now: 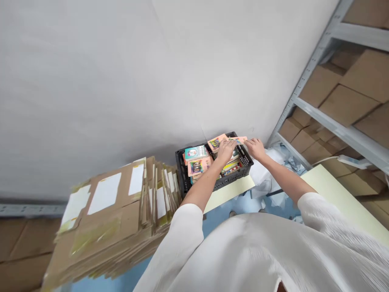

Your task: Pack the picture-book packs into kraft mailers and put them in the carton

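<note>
White shirt (243,251) of the wearer nearest the camera, filling the bottom at 6 o'clock, both forearms reaching up from it. Clock centred on black crate (233,177), which stands against the pale wall (182,73) on a cream tabletop (229,194). Left hand (225,151) over the crate at 1 o'clock, fingers at the near end of a pink booklet (240,140); can't tell if they clamp it or just rest. Right hand (256,147) at 2 o'clock, just outside the rim, fingertips pinched on the booklet's other end. So booklet sits between the hands, above the crate's far right corner. Inside crate: pink booklets with dark pictures (216,142) at 12, teal book (195,152) at 10, more pink ones (199,166) at 9, row of book spines (231,167) at 4, partly under the left arm. Flattened cartons (106,215) with white labels and tape stacked at 8. Crumpled white sheets (267,172) at 3, blue floor (219,222) at 6. Metal shelving (343,123) at 2 to 3, loaded with brown boxes (349,103). Second cream surface (330,198) at 4.
</note>
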`<state>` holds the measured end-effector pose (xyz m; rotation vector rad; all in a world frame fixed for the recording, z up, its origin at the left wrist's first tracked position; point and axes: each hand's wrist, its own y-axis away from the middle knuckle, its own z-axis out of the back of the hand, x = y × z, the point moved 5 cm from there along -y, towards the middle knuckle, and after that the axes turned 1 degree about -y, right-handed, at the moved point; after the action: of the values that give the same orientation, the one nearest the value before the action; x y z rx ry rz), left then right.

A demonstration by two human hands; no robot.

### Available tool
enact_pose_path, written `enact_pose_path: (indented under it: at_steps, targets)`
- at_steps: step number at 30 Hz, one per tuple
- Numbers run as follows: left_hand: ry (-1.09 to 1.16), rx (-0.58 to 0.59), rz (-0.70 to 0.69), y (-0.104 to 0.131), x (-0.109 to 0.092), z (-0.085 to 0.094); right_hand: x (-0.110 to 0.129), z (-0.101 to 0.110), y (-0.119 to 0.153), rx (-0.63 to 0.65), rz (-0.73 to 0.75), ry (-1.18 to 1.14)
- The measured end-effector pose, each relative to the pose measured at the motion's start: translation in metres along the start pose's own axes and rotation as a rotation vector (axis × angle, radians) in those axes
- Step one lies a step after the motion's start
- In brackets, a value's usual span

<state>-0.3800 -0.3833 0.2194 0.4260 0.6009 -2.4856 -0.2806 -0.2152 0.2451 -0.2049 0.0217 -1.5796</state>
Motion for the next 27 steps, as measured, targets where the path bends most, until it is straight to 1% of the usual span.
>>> enact_pose_path:
  at_steps: [2,4,7,10,13,16,18,20,22,24,27]
  targets:
    - [0.025,0.017,-0.050,-0.016,-0.028,-0.016,-0.026,0.008,0.026,-0.013,-0.068,0.011]
    - [0.056,0.035,-0.105,-0.032,-0.060,-0.038,-0.056,0.016,0.057,-0.025,-0.139,0.022]
    - [0.116,0.077,-0.205,-0.052,-0.119,-0.079,-0.106,0.024,0.115,-0.044,-0.241,0.033]
    - [0.159,0.142,-0.298,-0.065,-0.190,-0.127,-0.159,0.028,0.185,-0.046,-0.335,0.036]
    - [0.162,0.237,-0.381,-0.070,-0.264,-0.181,-0.209,0.025,0.263,-0.034,-0.433,0.034]
    - [0.188,0.334,-0.438,-0.065,-0.332,-0.237,-0.248,0.016,0.343,-0.018,-0.529,0.026]
    - [0.194,0.390,-0.475,-0.058,-0.371,-0.271,-0.267,0.007,0.391,0.003,-0.595,0.016]
    - [0.168,0.438,-0.530,-0.050,-0.404,-0.300,-0.282,-0.003,0.432,0.028,-0.655,0.001]
    - [0.126,0.486,-0.589,-0.043,-0.431,-0.326,-0.295,-0.011,0.466,0.050,-0.704,-0.016]
    - [0.094,0.538,-0.632,-0.036,-0.452,-0.348,-0.307,-0.021,0.493,0.066,-0.746,-0.037]
    - [0.063,0.619,-0.662,-0.029,-0.473,-0.376,-0.319,-0.037,0.524,0.086,-0.804,-0.081]
